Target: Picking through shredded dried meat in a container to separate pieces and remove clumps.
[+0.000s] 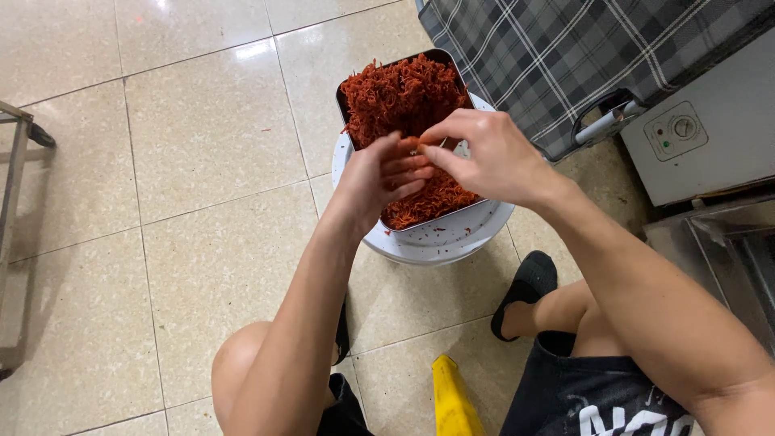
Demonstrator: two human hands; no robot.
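Note:
A metal rectangular tray heaped with red shredded food rests on top of a round white bucket on the tiled floor. My left hand and my right hand meet above the near half of the tray. Their fingertips pinch a small clump of the red shreds between them. Both hands hide the middle of the tray.
A checked grey cloth covers something at the back right. A grey machine with a dial stands at the right, a metal frame at the left edge. A yellow object lies near my knees, and a black sandal is on my foot.

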